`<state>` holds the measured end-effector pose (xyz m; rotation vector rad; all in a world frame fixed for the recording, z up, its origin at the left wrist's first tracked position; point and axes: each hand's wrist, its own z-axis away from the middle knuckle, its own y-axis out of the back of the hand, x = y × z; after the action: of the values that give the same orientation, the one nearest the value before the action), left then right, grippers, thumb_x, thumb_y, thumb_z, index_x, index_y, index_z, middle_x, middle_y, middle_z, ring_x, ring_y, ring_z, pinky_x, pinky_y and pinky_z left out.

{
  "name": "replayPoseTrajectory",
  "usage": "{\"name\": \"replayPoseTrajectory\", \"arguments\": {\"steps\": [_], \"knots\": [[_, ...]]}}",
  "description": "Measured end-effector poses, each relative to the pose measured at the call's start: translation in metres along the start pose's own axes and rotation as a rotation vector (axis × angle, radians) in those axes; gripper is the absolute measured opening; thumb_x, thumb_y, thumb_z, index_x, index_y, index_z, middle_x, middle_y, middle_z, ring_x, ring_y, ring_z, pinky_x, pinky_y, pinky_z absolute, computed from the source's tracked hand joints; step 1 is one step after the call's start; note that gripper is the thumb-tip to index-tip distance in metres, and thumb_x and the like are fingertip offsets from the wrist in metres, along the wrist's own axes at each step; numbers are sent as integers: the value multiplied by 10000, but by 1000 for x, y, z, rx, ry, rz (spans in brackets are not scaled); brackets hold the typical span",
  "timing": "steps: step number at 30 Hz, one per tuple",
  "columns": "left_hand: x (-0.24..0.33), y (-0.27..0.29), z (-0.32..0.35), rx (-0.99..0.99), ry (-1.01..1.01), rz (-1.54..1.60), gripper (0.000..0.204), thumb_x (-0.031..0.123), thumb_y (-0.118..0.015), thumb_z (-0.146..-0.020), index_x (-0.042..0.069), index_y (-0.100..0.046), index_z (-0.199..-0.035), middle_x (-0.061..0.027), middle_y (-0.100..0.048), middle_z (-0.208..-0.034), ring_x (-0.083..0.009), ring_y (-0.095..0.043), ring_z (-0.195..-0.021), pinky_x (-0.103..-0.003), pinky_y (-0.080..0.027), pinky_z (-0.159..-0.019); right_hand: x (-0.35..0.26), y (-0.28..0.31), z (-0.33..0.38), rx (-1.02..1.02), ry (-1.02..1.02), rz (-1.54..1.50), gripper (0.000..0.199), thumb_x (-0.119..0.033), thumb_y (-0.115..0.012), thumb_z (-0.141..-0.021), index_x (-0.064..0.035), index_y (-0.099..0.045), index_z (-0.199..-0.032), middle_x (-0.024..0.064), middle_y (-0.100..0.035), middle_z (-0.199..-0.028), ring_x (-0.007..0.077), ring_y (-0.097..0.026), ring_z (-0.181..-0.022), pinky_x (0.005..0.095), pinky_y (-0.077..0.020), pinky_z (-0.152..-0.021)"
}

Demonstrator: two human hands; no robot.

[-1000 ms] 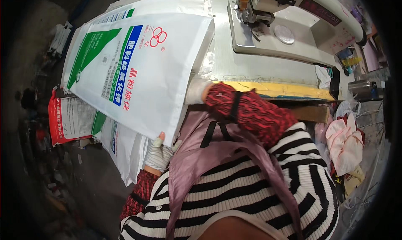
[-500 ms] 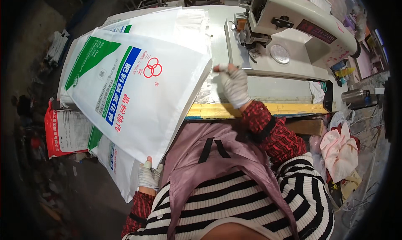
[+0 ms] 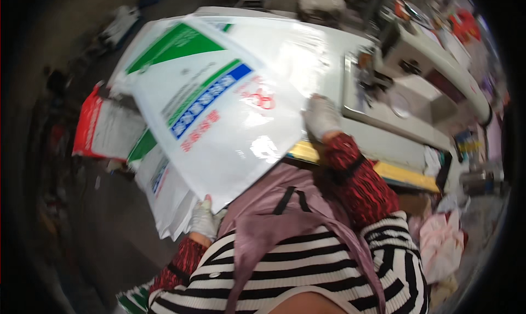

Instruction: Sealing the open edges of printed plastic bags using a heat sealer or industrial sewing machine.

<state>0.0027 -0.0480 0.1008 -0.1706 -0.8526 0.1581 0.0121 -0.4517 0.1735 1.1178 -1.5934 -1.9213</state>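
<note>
The left hand (image 3: 204, 218) gripped the white sack (image 3: 219, 122) at its lower corner, while the right hand (image 3: 322, 117) lay flat on its far edge.

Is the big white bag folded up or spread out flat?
Spread out flat. The white bag lies open across the table edge, with the left hand at its near corner and the right hand on its side.

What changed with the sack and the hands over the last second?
The right hand came out from under the white printed sack and now presses its right edge on the sewing table. The left hand keeps gripping the sack's lower corner. The sewing machine stayed put.
</note>
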Motion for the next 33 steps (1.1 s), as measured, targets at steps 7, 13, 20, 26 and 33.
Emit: {"name": "replayPoseTrajectory", "arguments": {"steps": [7,13,20,26,33], "knots": [[-16,70,-24,165,-576,-566,257,269,-542,-923,80,-557,-1096,-85,-601,-835,-211,-594,-692,-362,-485,-543,41,-33,23,-210,124,-440,345,-238,-712,-683,33,-639,-884,213,-645,-900,327,-614,-845,401,-474,-785],[15,178,42,599,-520,-887,317,206,-485,-944,-71,-532,-1091,-156,-597,-791,-266,-580,-726,-362,-462,-684,-80,-47,71,-347,424,-654,334,-271,-590,-849,51,-565,-936,234,-615,-845,359,-600,-841,414,-451,-786],[-46,307,27,717,-407,-1106,346,237,-476,-945,-67,-506,-1107,-184,-601,-790,-287,-560,-636,-380,-474,-599,-207,-105,70,-840,301,-831,318,-278,-548,-861,31,-575,-932,249,-602,-917,407,-568,-918,443,-455,-785],[8,205,14,638,129,-411,195,305,-468,-943,117,-473,-996,-35,-479,-675,-128,-422,-442,-253,-329,-350,-161,-213,48,-489,331,-406,295,-214,-456,-884,19,-596,-998,222,-619,-1026,362,-583,-1009,407,-466,-850],[-38,189,-61,432,232,-847,476,413,-494,-921,50,-469,-1226,-148,-601,-872,-205,-591,-525,-343,-475,-398,-91,-284,26,-173,293,-34,415,-302,-357,-915,-24,-550,-1156,216,-582,-1122,346,-551,-1072,459,-409,-955]]}}
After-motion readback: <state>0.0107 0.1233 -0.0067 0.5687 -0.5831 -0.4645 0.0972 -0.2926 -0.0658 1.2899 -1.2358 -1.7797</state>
